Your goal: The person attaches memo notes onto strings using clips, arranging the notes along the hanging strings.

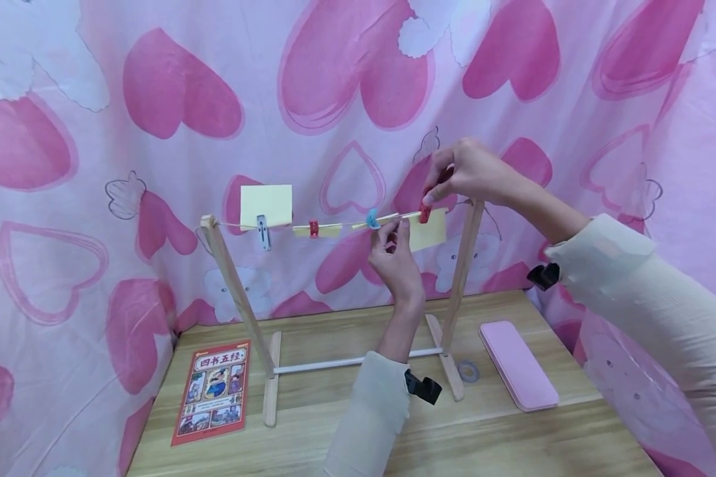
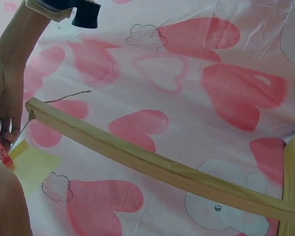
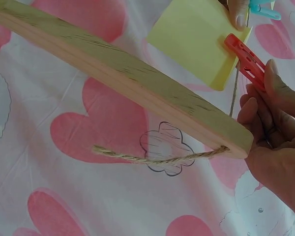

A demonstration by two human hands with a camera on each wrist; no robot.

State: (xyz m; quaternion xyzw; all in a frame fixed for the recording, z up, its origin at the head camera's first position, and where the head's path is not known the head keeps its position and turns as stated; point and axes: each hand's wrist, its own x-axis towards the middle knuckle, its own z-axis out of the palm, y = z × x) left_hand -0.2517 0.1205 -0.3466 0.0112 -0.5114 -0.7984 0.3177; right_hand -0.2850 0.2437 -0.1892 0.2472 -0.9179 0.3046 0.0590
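Observation:
My right hand [image 1: 474, 173] pinches a red clothespin [image 1: 425, 212] by its upper end, and the clothespin's other end is on the folded top edge of a yellow sticky note [image 1: 428, 230]. Below the line, my left hand [image 1: 398, 265] pinches that edge at the string [image 3: 234, 98] between thumb and finger. Just left of the left fingertips, a blue clothespin [image 1: 372, 218] sits on the string. Further left are another red clothespin [image 1: 313, 229] over a yellow note and a pale grey clothespin [image 1: 264, 233] with an upright note [image 1: 266, 204].
The string runs between two wooden posts [image 1: 467, 278] joined low down by a white rod [image 1: 358, 362]. On the wooden table [image 1: 310, 437] lie a red-bordered book [image 1: 213, 391], a tape roll [image 1: 468, 371] and a pink case [image 1: 519, 366]. A heart-patterned curtain [image 1: 346, 66] hangs behind.

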